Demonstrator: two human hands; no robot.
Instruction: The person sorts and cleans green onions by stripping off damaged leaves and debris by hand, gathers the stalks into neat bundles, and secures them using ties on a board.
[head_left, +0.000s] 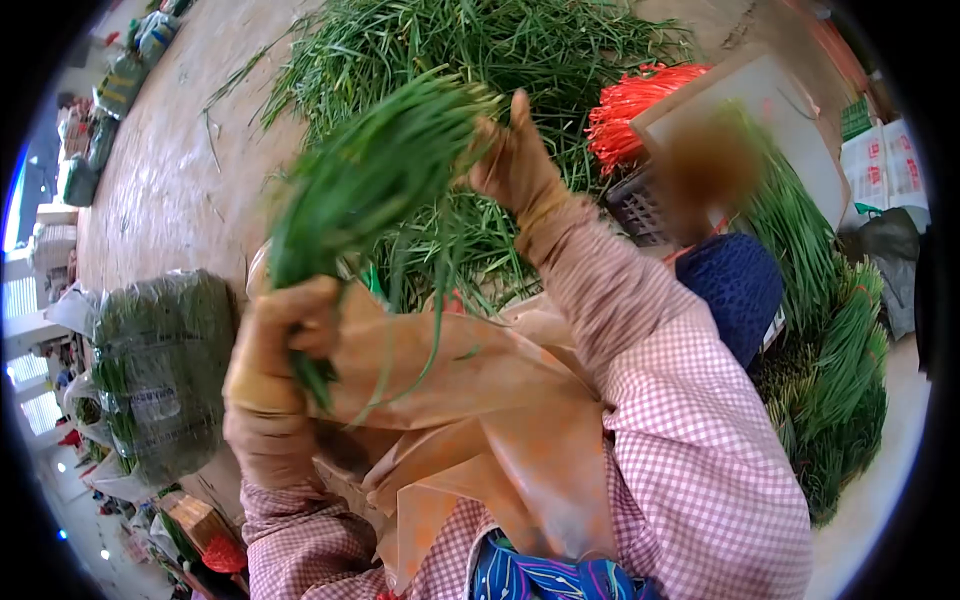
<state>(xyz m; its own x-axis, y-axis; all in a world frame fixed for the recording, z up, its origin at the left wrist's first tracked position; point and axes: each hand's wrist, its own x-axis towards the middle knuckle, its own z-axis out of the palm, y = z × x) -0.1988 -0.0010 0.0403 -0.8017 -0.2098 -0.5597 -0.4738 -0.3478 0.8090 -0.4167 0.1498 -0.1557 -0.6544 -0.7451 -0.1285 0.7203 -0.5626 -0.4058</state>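
My left hand [292,325] is closed around the leafy end of a bunch of green chives [375,175], held up in front of my body. Leaf tips poke out below the fist, and a few long leaves dangle loose. At the pale stem end, my right hand [515,160] has its fingers curled against the stalks while one digit points up. Motion blurs both the left hand and part of the bunch. Behind lies a large loose heap of chives [400,40] on the floor. A brown apron [500,400] covers my lap.
Red-orange ties [640,110] lie at right over a dark plastic basket [640,205], beside a pale board [790,130]. Tied chive bundles [845,370] are stacked at far right, near a dark blue knitted thing [732,295]. A wrapped plastic bale [160,370] stands at left.
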